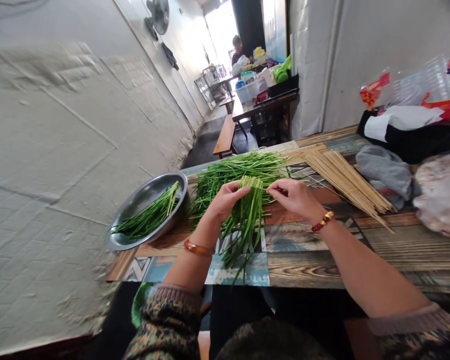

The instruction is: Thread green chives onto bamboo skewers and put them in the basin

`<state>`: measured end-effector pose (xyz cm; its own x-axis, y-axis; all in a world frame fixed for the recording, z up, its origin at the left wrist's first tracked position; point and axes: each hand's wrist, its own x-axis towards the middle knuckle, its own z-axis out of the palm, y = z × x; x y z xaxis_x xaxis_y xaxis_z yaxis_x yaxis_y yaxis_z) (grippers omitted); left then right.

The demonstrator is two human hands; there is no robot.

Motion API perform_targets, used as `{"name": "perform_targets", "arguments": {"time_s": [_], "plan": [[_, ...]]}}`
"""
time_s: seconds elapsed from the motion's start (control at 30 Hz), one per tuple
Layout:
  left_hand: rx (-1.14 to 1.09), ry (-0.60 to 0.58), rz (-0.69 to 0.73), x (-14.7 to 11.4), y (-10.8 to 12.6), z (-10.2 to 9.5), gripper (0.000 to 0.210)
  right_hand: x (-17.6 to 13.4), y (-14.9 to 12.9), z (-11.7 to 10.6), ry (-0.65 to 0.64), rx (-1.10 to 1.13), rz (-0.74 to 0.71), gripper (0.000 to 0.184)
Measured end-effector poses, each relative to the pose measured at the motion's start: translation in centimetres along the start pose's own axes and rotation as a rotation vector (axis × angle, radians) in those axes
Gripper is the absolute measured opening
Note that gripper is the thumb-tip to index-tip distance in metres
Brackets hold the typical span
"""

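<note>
My left hand [228,199] is closed around a bunch of garlic chives [247,212], gripping it near the pale stem ends. The green leaves hang from it toward the table's front edge. At the right side of those stem ends, my right hand [293,198] is closed in a pinch; what sits between its fingertips is too small to make out. Behind both hands lies a big loose pile of chives [225,175] on the table. To the right, a fan of bamboo skewers [347,177] rests on the wood-patterned tabletop [303,237].
A metal basin [122,242] holding more chives stands at the table's left end, close to the wall. Plastic bags [382,170] and a black bag [408,140] crowd the right side. Beyond are a bench [225,134], another loaded table [262,106] and a person [237,50].
</note>
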<state>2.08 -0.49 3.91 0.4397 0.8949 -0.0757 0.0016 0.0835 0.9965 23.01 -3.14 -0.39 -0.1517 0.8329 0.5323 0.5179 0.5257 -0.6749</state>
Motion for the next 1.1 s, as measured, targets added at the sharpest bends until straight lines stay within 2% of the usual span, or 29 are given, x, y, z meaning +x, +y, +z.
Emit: {"name": "perform_targets", "arguments": {"time_s": [0.3, 0.53, 0.93, 1.1], "plan": [[0.050, -0.004, -0.019, -0.8, 0.6, 0.2, 0.034, -0.1, 0.0, -0.1, -0.006, -0.054, -0.115, 0.020], [0.027, -0.031, -0.051, -1.2, 0.3, 0.5, 0.037, -0.3, -0.2, 0.5, -0.005, -0.120, -0.105, 0.022], [-0.078, -0.065, -0.048, -1.1, -0.5, 1.0, 0.039, -0.7, -0.3, 1.1, 0.010, -0.096, -0.086, 0.024], [-0.038, -0.037, -0.064, -1.4, -0.1, 1.2, 0.043, -0.5, -0.2, 1.0, -0.025, -0.037, -0.062, 0.024]]}}
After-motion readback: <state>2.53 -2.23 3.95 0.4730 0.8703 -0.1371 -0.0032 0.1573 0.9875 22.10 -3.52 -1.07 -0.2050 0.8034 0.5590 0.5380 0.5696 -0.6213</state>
